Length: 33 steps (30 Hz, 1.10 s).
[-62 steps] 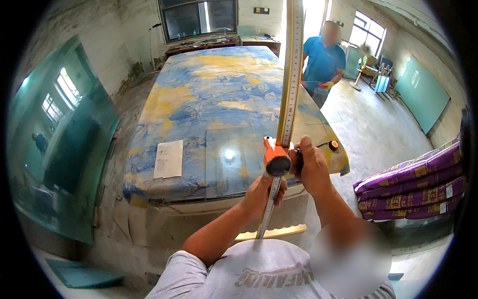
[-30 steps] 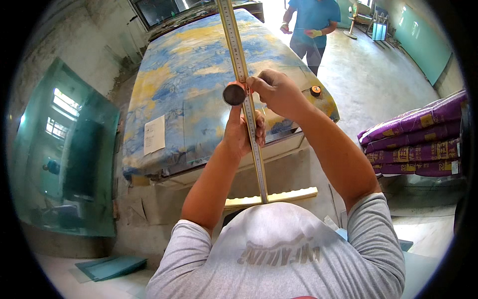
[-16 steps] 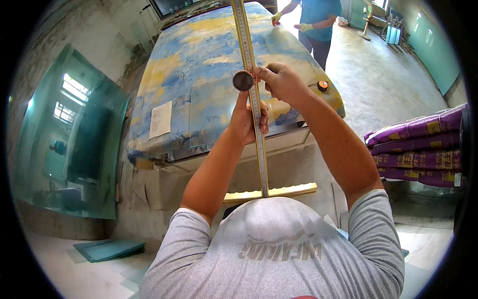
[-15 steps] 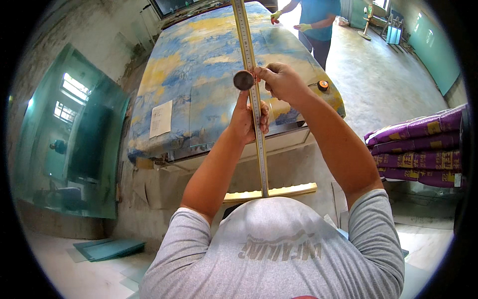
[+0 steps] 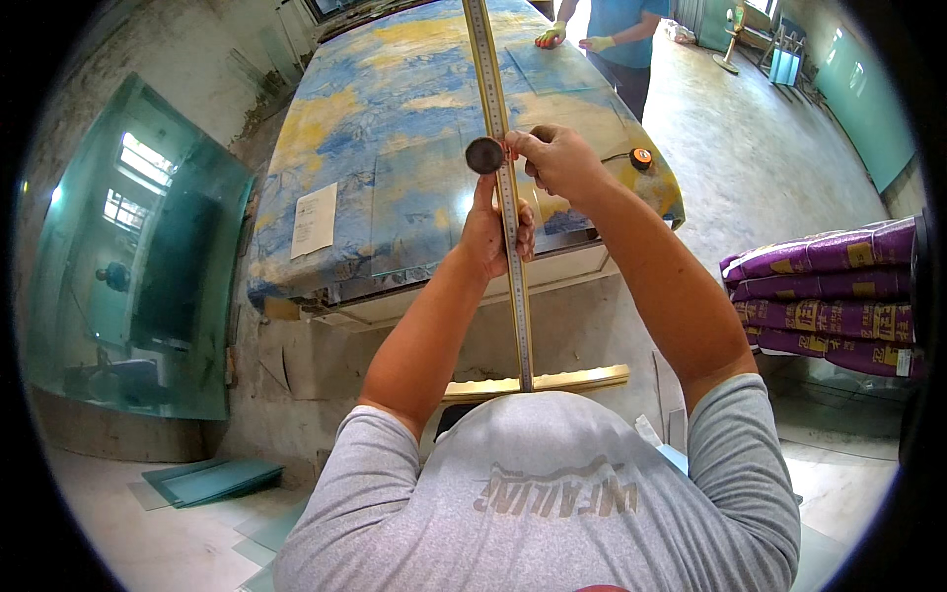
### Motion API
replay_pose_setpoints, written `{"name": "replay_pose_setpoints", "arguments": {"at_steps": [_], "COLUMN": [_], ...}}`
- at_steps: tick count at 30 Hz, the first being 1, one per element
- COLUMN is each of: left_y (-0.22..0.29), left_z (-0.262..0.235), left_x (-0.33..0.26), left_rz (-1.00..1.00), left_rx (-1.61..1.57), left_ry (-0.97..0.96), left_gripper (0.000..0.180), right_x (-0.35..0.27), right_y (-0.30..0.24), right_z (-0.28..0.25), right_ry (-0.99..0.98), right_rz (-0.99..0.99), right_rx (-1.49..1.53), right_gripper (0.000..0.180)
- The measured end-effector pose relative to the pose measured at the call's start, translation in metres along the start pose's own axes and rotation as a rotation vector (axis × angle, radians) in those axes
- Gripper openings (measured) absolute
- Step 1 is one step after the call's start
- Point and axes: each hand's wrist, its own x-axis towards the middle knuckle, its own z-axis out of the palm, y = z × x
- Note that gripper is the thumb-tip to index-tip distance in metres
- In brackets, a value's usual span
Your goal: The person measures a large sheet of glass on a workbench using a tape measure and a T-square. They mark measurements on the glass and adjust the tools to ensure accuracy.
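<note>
Evidently steadying the ruler [image 5: 508, 197], aimed toward twelve o'clock over the surface [image 5: 345, 163], with the left hand [image 5: 483, 234] wrapped round it and a digit [image 5: 484, 192] propped beneath the round knob [image 5: 484, 155]; pinching the red slider [image 5: 509, 149] from three o'clock with the right hand [image 5: 562, 165], likely for finer control; angling both forearms [image 5: 429, 331] toward one and eleven.

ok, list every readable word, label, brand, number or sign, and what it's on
Wording not copied; print stands on:
Grey T-shirt: large dark lettering, upside down in view; withheld.
Purple packages: yellow printed characters; withheld.
White label on the packages: too small to read.
Long ruler: scale markings, numbers too small to read.
White paper on the table: faint marks, unreadable.
</note>
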Motion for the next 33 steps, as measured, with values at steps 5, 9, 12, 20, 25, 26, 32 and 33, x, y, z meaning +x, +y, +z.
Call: {"name": "replay_pose_setpoints", "arguments": {"at_steps": [5, 9, 12, 20, 25, 26, 32, 33], "left_y": [-0.003, -0.005, -0.006, -0.006, 0.001, 0.003, 0.008, 0.012], "left_z": [0.004, 0.008, 0.011, 0.009, 0.019, 0.016, -0.029, -0.036], "left_x": [0.000, -0.003, -0.004, -0.009, -0.044, -0.052, -0.122, -0.134], "left_rz": [-0.011, 0.004, 0.012, 0.046, 0.196, 0.261, 0.570, 0.575], "left_rx": [0.000, 0.025, 0.046, 0.011, 0.009, 0.025, 0.123, 0.135], "left_ry": [0.016, -0.004, 0.000, 0.045, 0.175, 0.135, -0.006, -0.059], "left_gripper": [0.090, 0.091, 0.091, 0.088, 0.082, 0.081, 0.052, 0.049], "right_x": [-0.003, -0.011, -0.013, -0.033, -0.075, -0.085, -0.142, -0.150], "right_y": [-0.003, -0.009, -0.006, 0.002, 0.096, 0.125, 0.245, 0.253], "right_z": [-0.001, -0.002, -0.003, 0.004, -0.031, -0.042, -0.055, -0.054], "right_ry": [0.007, 0.023, 0.020, 0.044, 0.052, 0.064, 0.277, 0.289], "right_rz": [0.019, 0.006, 0.003, 0.035, 0.141, 0.208, 0.513, 0.532], "right_rx": [0.028, 0.030, 0.043, 0.358, 0.289, 0.275, 0.332, 0.349], "right_gripper": [0.040, 0.040, 0.040, 0.046, 0.041, 0.039, 0.027, 0.026]}}
